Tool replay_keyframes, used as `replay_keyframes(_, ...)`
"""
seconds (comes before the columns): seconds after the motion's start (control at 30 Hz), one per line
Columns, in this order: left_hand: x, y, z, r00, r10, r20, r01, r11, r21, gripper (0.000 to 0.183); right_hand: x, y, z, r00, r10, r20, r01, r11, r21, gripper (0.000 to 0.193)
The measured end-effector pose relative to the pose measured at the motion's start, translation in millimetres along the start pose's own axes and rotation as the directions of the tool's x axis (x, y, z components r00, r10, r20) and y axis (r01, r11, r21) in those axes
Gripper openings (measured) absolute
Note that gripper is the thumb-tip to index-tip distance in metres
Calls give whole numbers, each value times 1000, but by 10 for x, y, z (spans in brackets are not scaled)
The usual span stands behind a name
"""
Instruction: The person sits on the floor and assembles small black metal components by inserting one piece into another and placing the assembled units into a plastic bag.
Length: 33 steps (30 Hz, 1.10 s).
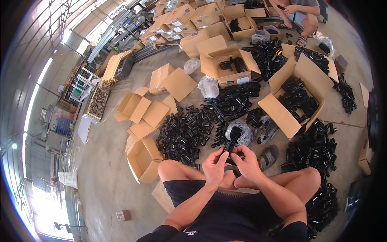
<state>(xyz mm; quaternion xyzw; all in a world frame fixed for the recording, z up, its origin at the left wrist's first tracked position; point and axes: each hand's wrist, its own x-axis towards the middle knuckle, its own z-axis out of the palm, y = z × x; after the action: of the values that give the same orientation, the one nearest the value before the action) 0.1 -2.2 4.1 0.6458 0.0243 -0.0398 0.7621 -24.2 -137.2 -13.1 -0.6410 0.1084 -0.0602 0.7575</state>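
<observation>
Between my hands, in front of my crossed legs, is a black plastic part [229, 146] with a tube-like body and a wider, rounded far end. My left hand [213, 166] is closed on its near left side, thumb along the body. My right hand [247, 164] pinches it from the right, and the two thumbs nearly meet. Just beyond the part lies a clear plastic bag [244, 135]. A large heap of similar black parts [181, 135] spreads to the left, and another heap [312, 149] lies at my right knee.
An open cardboard box [278, 117] of black parts stands ahead right, another box [229, 78] straight ahead. Smaller emptied boxes [141, 159] lie at left. A grey sandal [269, 156] sits near my right hand. At the far right, another person [304, 18] crouches among more heaps.
</observation>
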Motion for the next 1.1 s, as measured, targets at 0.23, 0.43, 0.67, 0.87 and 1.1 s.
replay_keyframes(0.23, 5, 15, -13, 1000, -1, -22, 2, 999, 40, 30, 32, 13, 13, 999, 48, 25, -48, 999, 0, 15)
replay_keyframes(0.43, 12, 23, -10, 1000, 17, -8, -16, 999, 36, 30, 41, 64, 15, 1000, -9, 9, 9, 1000, 20, 14)
replay_keyframes(0.67, 16, -10, 15, 999, 43, -12, -42, 998, 52, 29, 69, 127, -82, 995, 62, 79, -66, 997, 48, 12)
replay_keyframes(0.87, 37, -40, 16, 998, 67, 7, -67, 998, 16, 29, 82, 56, -43, 991, 80, 112, -106, 960, 258, 10)
replay_keyframes(1.1, 40, 4, 73, 998, 17, 64, -19, 999, 33, 27, 87, 166, -109, 995, 53, 82, -77, 941, 330, 7)
